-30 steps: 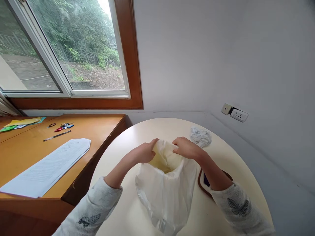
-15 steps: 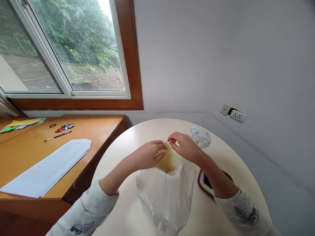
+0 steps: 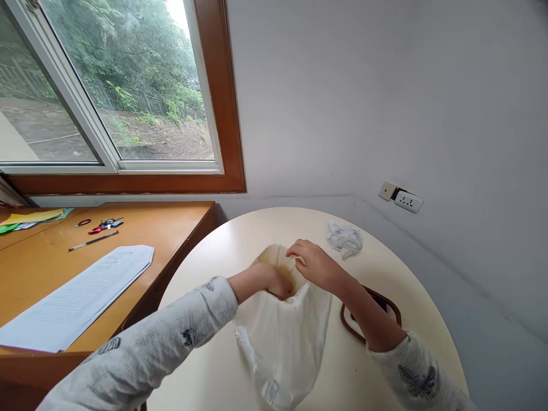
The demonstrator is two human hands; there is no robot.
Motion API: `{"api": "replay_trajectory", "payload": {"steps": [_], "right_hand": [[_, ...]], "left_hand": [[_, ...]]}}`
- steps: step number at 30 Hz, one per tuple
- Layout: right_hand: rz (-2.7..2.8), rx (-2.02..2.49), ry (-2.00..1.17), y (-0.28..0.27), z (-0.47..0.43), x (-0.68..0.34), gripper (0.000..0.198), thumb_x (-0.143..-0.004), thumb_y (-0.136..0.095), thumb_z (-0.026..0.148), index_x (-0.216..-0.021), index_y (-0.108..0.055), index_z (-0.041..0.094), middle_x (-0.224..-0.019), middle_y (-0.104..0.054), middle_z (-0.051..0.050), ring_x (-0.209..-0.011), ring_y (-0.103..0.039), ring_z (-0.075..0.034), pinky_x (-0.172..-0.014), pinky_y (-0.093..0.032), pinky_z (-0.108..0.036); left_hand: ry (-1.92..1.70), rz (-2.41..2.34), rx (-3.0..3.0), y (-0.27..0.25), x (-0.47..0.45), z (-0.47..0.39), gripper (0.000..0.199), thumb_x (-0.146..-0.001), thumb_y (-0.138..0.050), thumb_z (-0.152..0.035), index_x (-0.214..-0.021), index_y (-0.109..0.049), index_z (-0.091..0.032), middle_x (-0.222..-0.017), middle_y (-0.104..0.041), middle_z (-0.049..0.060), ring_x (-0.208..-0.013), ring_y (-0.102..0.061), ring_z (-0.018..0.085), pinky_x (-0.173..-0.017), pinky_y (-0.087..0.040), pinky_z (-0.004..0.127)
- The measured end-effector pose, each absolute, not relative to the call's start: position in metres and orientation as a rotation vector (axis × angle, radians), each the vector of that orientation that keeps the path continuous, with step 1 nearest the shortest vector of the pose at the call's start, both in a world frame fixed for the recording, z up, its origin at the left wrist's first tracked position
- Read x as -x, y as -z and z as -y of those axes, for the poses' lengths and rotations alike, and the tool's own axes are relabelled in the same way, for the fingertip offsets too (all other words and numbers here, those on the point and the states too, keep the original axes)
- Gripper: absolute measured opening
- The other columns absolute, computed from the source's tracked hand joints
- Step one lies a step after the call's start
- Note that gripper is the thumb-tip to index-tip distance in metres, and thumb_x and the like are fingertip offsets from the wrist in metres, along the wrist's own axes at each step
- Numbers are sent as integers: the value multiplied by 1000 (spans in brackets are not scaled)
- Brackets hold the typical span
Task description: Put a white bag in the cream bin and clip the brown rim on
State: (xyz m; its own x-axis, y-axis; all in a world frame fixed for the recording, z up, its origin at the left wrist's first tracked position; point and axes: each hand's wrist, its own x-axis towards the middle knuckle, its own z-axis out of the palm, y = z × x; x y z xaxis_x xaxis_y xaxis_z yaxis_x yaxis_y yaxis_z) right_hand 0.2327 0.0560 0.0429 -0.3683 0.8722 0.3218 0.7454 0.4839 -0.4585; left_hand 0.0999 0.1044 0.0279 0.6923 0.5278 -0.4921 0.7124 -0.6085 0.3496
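A white, translucent plastic bag (image 3: 285,337) lines an open container with a yellowish inside (image 3: 274,257) on the round table. Its loose lower part hangs over the near side. My left hand (image 3: 274,279) reaches down into the opening, its fingers hidden below the rim. At the right side of the rim, my right hand (image 3: 317,265) has its fingers bent and closed on the bag's edge.
The round cream table (image 3: 214,251) also holds a crumpled plastic bag (image 3: 345,240) and a brown-rimmed tray (image 3: 396,311), partly behind my right forearm. A wooden desk (image 3: 171,220) at left bears papers (image 3: 81,297), a pen (image 3: 93,241) and keys (image 3: 107,225).
My left hand has moved from above the rim down into the lined container. My right hand has shifted slightly down and stays at the rim.
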Motion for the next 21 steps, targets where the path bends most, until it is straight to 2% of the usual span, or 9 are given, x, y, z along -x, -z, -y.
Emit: {"api": "replay_trajectory", "payload": {"steps": [4, 7, 9, 12, 16, 21], "right_hand": [[2198, 1333, -295, -41, -55, -233, 32, -75, -41, 0, -93, -60, 19, -93, -60, -3, -92, -51, -15, -80, -41, -28], [2178, 1330, -280, -39, -53, -234, 29, -77, -42, 3, -92, -59, 20, -92, -60, -3, -91, -51, -15, -79, -41, -28], [2164, 1325, -263, -38, -52, -236, 27, -79, -42, 3, -91, -59, 20, -91, -60, -3, -90, -52, -15, -79, -42, -28], [2148, 1320, -229, -37, -48, -238, 27, -79, -42, 3, -92, -59, 20, -91, -60, -4, -90, -52, -15, -79, -42, -29], [2156, 1291, -146, -32, -42, -242, 27, -80, -42, 3, -92, -59, 20, -90, -60, -4, -89, -53, -16, -79, -42, -30], [2279, 1259, 78, -42, -30, -236, 25, -81, -40, 3, -87, -60, 17, -85, -61, -6, -82, -54, -18, -79, -40, -32]], "left_hand": [[380, -931, -2361, -51, -93, -96, 26, -54, -63, -17, -37, -44, -21, -34, -44, -5, -36, -35, 11, -47, -32, 26], [265, -946, -2377, -83, -73, -81, 24, -67, -57, -29, -45, -51, -21, -42, -49, -2, -40, -38, 12, -47, -30, 26], [166, -927, -2377, -99, -56, -68, 27, -78, -46, -39, -62, -61, -22, -58, -59, 0, -50, -48, 14, -50, -33, 25], [-56, -824, -2423, -103, -33, -50, 27, -75, -56, -47, -83, -65, -23, -79, -66, 3, -69, -58, 18, -62, -39, 26], [-291, -674, -2766, -77, -20, -35, 23, -87, -45, -37, -88, -63, -22, -79, -66, 4, -80, -57, 19, -77, -40, 30], [-447, -498, -3132, -48, -29, -25, 23, -91, -38, -23, -82, -58, -16, -71, -61, 3, -70, -53, 16, -70, -40, 31]]}}
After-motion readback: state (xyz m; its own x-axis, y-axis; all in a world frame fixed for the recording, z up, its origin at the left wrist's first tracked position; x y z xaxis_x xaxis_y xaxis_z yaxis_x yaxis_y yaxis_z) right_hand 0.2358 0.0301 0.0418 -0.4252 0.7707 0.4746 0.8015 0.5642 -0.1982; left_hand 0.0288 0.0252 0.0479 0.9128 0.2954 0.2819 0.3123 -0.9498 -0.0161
